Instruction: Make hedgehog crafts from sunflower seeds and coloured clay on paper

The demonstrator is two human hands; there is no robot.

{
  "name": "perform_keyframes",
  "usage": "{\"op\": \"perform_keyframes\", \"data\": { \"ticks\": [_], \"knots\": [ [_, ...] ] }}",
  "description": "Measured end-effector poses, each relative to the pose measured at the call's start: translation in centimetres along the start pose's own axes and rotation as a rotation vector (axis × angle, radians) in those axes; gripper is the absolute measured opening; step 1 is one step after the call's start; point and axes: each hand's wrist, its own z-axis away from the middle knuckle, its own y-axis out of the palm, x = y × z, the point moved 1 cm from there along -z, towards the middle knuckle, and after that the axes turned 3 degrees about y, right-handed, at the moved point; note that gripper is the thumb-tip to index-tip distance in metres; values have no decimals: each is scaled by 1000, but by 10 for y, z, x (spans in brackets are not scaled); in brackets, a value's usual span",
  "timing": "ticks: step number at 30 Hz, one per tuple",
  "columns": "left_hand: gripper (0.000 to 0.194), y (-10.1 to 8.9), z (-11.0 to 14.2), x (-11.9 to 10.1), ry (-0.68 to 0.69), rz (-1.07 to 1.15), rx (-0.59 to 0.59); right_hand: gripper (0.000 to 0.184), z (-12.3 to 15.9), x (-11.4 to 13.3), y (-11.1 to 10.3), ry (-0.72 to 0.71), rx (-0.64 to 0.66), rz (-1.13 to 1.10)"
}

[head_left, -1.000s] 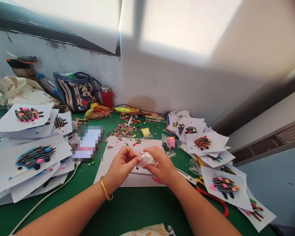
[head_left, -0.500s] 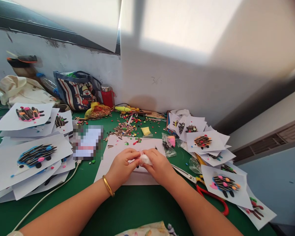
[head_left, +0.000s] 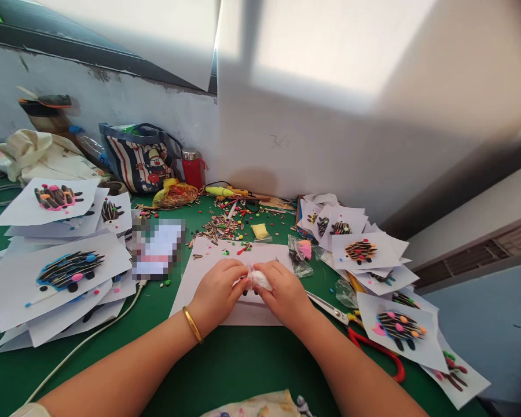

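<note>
Between my two hands is a small clear plastic bag with a white lump [head_left: 261, 281] in it that looks like modelling clay. My left hand [head_left: 220, 294] pinches the bag's gathered end between thumb and fingers. Wrapped round the lump's other side is my right hand [head_left: 285, 291], thumb below and fingers above. Both hands hover over a white sheet of paper [head_left: 190, 289], where a few small coloured clay bits and seeds lie near the far edge. Some dark spots on the paper show just under the bag; my hands hide the rest.
Scissors [head_left: 330, 307] with red handles lie right of my right hand. Stacks of seed-and-clay hedgehog pictures stand at left [head_left: 91, 240] and right [head_left: 386, 246]. Beyond the paper are a seed pile [head_left: 219, 227], a yellow clay packet [head_left: 259, 231] and a blurred phone [head_left: 158, 249] with a cable.
My hands have drawn closer together around the bag and sit slightly lower than a second ago. The bag stays held in both. The view has shifted a little.
</note>
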Motion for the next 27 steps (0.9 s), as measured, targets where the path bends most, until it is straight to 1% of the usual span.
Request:
{"op": "perform_keyframes", "data": {
  "ticks": [4, 6, 9, 13, 17, 19, 22, 27],
  "knots": [
    [13, 2, -2, 0, -65, 111, 99, 30, 0, -2, 2, -15, 3, 13],
    [17, 3, -3, 0, -68, 159, 115, 31, 0, -2, 3, -26, 6, 19],
    [21, 2, -2, -1, -40, 150, 50, 32, 0, -1, 1, -17, 4, 31],
    [16, -1, 0, -4, 3, 114, -70, 31, -1, 0, -4, 3, -4, 15],
    [11, -5, 0, -2, -15, 116, -174, 28, -2, 0, -7, 19, -26, -16],
    [10, -5, 0, 0, -16, 134, -207, 27, -2, -1, -8, 22, -38, -27],
    [13, -6, -1, 0, 1, 157, -210, 27, -2, -1, -7, 25, -45, -46],
    [8, -5, -2, -2, -26, 169, -141, 26, -1, 2, -4, 4, -11, -55]
  ]
}}
